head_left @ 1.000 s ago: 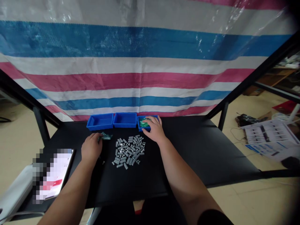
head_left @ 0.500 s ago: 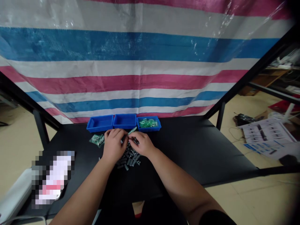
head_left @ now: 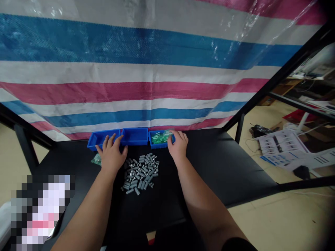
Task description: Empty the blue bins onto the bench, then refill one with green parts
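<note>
My left hand (head_left: 112, 153) is spread open, its fingertips over the front of the left blue bin (head_left: 92, 142). Beneath its thumb side and wrist, a green packet (head_left: 96, 159) in clear plastic is partly covered. My right hand (head_left: 178, 145) reaches over the right end of the right blue bin (head_left: 157, 145), thumb and fingers apart beside the green packets (head_left: 160, 137) inside. I see nothing held in it, though the fingertips are partly hidden. Between my hands lies a loose pile of small grey cylinders and shiny metal pieces (head_left: 141, 172) on the black table.
A middle blue bin (head_left: 134, 142) stands between the other two. Behind them hangs a striped plastic sheet (head_left: 146, 73). A blurred-out flat object (head_left: 44, 212) lies at the table's left. Black frame bars (head_left: 238, 127) flank the table (head_left: 209, 167); papers (head_left: 285, 144) lie to the right.
My hands were together over the pile with a small green packet between them. Now they are apart: the left went left and opened, the right went to the right bin. The pile is uncovered.
</note>
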### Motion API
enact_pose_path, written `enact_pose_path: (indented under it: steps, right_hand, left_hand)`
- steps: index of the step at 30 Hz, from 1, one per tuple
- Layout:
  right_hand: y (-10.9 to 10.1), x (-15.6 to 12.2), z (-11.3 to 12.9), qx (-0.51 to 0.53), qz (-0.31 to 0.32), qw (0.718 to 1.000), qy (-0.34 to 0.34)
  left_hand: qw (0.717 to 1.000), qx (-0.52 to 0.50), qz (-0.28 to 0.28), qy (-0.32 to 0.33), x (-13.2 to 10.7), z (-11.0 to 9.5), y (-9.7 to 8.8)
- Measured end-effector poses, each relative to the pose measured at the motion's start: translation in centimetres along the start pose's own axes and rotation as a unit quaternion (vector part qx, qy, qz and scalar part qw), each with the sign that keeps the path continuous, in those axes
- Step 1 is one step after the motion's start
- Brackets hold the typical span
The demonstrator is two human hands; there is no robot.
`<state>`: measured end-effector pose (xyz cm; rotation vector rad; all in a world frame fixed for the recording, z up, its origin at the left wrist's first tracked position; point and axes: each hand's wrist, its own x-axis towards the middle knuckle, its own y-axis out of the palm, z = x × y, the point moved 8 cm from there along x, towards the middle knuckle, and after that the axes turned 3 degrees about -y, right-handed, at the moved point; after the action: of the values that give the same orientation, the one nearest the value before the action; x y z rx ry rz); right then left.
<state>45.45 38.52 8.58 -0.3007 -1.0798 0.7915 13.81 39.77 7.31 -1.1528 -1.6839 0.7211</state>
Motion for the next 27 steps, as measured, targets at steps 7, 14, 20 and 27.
enact_pose_path:
  steps: [7, 14, 20, 27]
  right_hand:
    - [3.2, -0.9, -2.8, -0.048, 0.063, 0.996, 0.037]
    - [4.3, -1.5, -1.3, 0.013, 0.111, 0.993, -0.048]
    - [5.0, -1.7, -0.6, 0.032, 0.157, 0.986, -0.053]
    - [5.6, -1.2, -0.7, 0.053, 0.137, 0.987, -0.068]
  left_hand:
    - [0.999, -0.013, 0.050, -0.013, 0.1, 0.6, 1.2]
    - [0.999, -0.010, 0.029, -0.014, -0.5, 0.5, 0.8]
    - [0.999, -0.035, 0.024, -0.007, -0.6, 0.6, 0.9]
    - [0.998, -0.052, 0.037, 0.003, -0.6, 0.4, 0.9]
